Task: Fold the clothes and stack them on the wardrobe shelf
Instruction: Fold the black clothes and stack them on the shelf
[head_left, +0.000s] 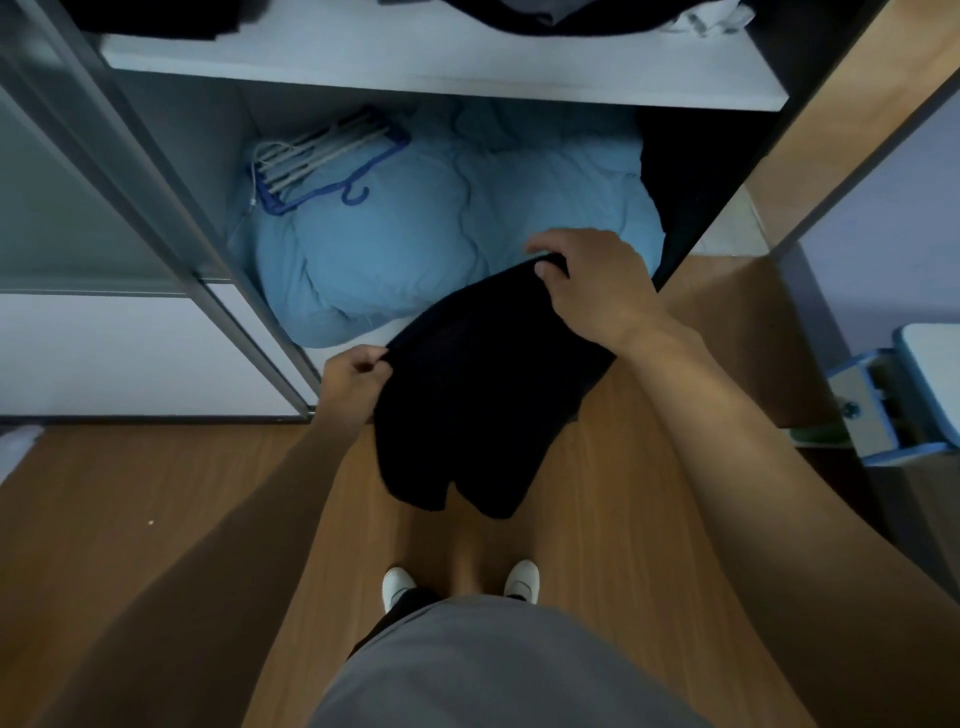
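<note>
Black garment (467, 405) between both hands

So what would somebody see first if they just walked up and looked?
Probably the black garment in the middle, hanging in the air with the left hand and right hand each pinching its top edge. Behind it, a big puffy light-blue quilt fills the bottom of the wardrobe, with a bunch of hangers lying on its left side.

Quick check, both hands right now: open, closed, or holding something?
Left hand: closed, pinching one upper corner of the black fabric garment.
Right hand: closed, gripping the garment's other upper corner; it hangs between them.
</note>
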